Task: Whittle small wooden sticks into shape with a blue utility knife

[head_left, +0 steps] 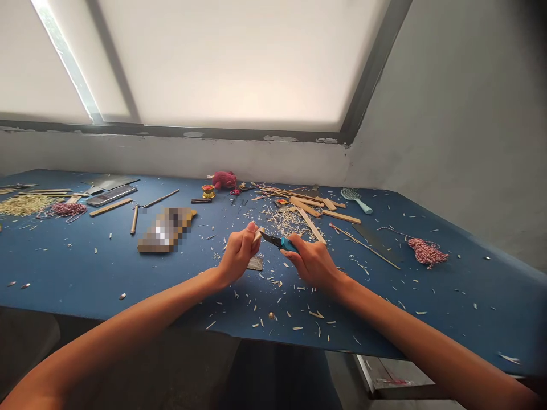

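Observation:
My left hand (238, 250) is closed around a small pale piece of wood (258, 233), most of it hidden by the fingers. In my right hand (314, 262) is a knife (273, 240) with a blue handle and a dark blade. The blade points left, its tip at or very close to the wood; I cannot tell whether they touch. Both hands are over the blue table (188, 290). Below my left hand lies a small flat grey piece (255, 263). Pale wood shavings (288, 222) are heaped just beyond the hands and scattered around them.
Flat wooden sticks (342, 216) lie behind my right hand, near a light green hairbrush (356, 200). Red-and-white string (427, 252) sits at the right. A phone (111, 195), more string (68, 209) and a partly blurred packet (166, 229) are at the left.

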The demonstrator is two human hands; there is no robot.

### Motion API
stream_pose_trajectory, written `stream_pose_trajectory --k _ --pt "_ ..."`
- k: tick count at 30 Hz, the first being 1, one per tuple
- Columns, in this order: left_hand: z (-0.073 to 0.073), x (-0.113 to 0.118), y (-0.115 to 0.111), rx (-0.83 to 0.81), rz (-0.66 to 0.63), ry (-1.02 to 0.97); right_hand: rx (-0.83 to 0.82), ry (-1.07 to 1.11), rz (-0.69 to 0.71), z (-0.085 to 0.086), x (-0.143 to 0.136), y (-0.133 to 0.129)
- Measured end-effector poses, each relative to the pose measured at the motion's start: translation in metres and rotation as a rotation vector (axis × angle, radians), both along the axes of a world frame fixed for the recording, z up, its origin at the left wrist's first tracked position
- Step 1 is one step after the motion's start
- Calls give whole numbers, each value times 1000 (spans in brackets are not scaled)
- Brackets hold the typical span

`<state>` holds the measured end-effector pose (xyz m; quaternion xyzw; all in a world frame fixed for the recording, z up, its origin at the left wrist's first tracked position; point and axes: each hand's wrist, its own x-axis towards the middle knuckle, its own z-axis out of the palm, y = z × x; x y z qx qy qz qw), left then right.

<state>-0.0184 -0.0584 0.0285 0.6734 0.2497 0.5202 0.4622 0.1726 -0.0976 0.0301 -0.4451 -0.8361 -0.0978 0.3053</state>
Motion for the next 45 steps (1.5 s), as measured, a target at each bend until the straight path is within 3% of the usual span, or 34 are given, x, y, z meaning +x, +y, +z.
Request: stream_pose_trajectory --k 2,6,8,12,17,21,27,30,37,43,45 --pt "2 -1 -3 8 12 19 -25 -24 -31 0 1 4" --pt "6 -2 -14 200 -36 163 -119 -21 -271 -3 15 16" --pt "6 -2 -16 216 -50 182 -119 -17 -329 -3 23 18" --pt "2 -4 -5 85 13 151 -80 57 -234 0 23 7" --pt "-3 -4 6 88 68 190 22 37 -27 0 6 -9" --pt "-3 -2 3 96 72 183 70 0 20 -3 4 -9" --pt "0 -16 -4 404 46 321 132 -18 140 -2 8 -2" --pt "0 -22 -4 509 60 344 170 -38 142 -2 9 0" --pt "1 -19 -6 495 73 353 212 -62 110 1 13 5" --pt "5 -19 -11 496 29 375 119 -111 136 5 17 2" --pt "3 -16 -17 502 3 326 68 -115 87 4 19 7"
